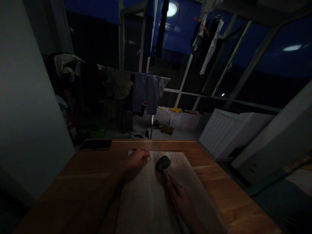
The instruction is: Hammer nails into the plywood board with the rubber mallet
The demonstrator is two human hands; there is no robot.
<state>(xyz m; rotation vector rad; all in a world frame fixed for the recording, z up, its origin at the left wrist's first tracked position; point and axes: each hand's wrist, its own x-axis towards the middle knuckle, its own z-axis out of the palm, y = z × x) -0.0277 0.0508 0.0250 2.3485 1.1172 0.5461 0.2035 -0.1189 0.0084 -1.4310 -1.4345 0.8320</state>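
A wooden board (146, 198) lies on the table. My right hand (179, 195) is closed around the handle of a hammer (163, 162), whose dark, rounded head is over the upper part of the board. At the board's far left, my left hand (138, 156) has its fingers pinched together. Something small and pale shows at the fingertips, too dim to make out. Several small, thin, pale pieces (178, 160) are along the board's far end, on both sides of the hammer head.
A dark phone (96, 145) lies at the far left corner of the wooden table (209, 175). Beyond the table edge, clothes (153, 94) hang on a drying rack. A white ribbed unit (219, 130) stands to the right, and a green basin (98, 130) is on the floor at left.
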